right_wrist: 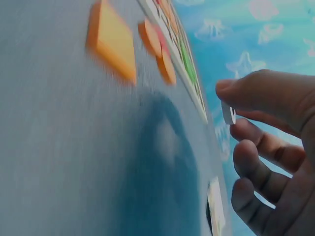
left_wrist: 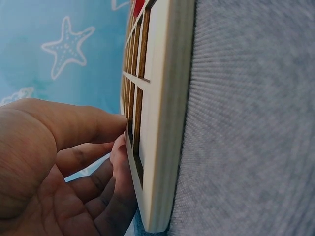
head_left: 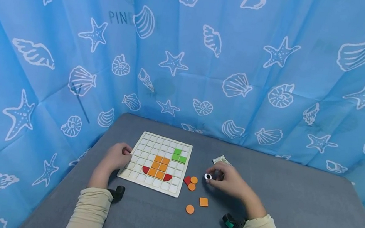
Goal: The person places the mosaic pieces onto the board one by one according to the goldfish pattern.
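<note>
A white grid board [head_left: 126,174] lies flat on the table, its cells holding a block of orange squares [head_left: 161,167], red rounded pieces [head_left: 145,170] at either side and green squares [head_left: 177,152] near the upper right. My left hand [head_left: 117,157] holds the board's left edge, thumb and fingertips at the rim in the left wrist view. Right of the board, my right hand [head_left: 229,180] pinches a small white disc [head_left: 208,176] with a dark centre between thumb and forefinger. In the right wrist view the disc [right_wrist: 228,113] shows edge-on, above the table.
Between board and right hand lie orange discs [head_left: 191,187] and a red piece [head_left: 187,180]. Nearer me are another orange disc [head_left: 189,209] and a loose orange square [head_left: 203,202]. A small printed card [head_left: 221,159] lies beyond the right hand. A blue shell-patterned curtain [head_left: 191,53] hangs behind the table.
</note>
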`<state>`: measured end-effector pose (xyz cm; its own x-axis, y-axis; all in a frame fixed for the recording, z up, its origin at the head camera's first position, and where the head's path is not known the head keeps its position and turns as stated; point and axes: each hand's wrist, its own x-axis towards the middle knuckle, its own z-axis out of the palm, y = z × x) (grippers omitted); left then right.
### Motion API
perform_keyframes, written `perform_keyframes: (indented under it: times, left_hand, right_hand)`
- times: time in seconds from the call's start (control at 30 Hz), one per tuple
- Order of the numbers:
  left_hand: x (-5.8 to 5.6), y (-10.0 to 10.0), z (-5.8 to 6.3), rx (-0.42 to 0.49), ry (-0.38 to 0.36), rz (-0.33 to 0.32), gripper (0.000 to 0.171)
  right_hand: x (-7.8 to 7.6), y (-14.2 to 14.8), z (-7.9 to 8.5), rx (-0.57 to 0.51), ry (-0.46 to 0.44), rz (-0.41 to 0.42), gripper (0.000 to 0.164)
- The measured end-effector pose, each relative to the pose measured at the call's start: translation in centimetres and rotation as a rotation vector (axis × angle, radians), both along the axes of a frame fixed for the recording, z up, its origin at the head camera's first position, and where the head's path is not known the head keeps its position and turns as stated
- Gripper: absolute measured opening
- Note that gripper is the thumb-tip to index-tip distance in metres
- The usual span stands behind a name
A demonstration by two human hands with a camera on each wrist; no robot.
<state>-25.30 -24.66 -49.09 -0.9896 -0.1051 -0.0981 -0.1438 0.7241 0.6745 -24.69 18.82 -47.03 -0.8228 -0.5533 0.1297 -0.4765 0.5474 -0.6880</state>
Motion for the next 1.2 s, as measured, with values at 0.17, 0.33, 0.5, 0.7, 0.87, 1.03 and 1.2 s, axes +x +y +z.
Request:
perform_keyframes:
  times: [0.17, 0.33, 0.5, 0.7, 0.87, 1.03, 1.2]
  left_hand:
    - [0.0, 0.1, -0.1, -0.004, 0.0, 0.002, 0.028]
    - [0.1, 0.1, 0.0, -0.012, -0.004, 0.011, 0.028]
    - [0.0, 0.2, -0.1, -0.015, -0.005, 0.011, 0.028]
    - [-0.2, 0.1, -0.1, 0.005, -0.008, 0.015, 0.028]
    - [-0.2, 0.2, 0.0, 0.006, -0.019, 0.004, 0.028]
    - [-0.3, 0.2, 0.0, 0.001, -0.028, 0.009, 0.028]
    - [-0.4, 0.2, -0.1, -0.009, -0.031, 0.022, 0.028]
  right_hand:
    - [-0.6, -4.7, 0.5, 0.014, 0.009, 0.029, 0.02]
    - [-1.5, -9.8, 0.7, -0.001, -0.017, 0.087, 0.02]
    - [-2.4, -13.7, 0.4, 0.017, -0.005, 0.107, 0.022]
    - [-3.3, -17.5, 0.1, 0.064, -0.008, 0.109, 0.022]
    - [-3.9, -19.5, -0.3, 0.113, -0.008, 0.102, 0.021]
    - [-4.2, -20.7, -0.5, 0.141, -0.033, 0.1, 0.019]
    - [-4.3, -21.0, -0.8, 0.148, -0.038, 0.102, 0.019]
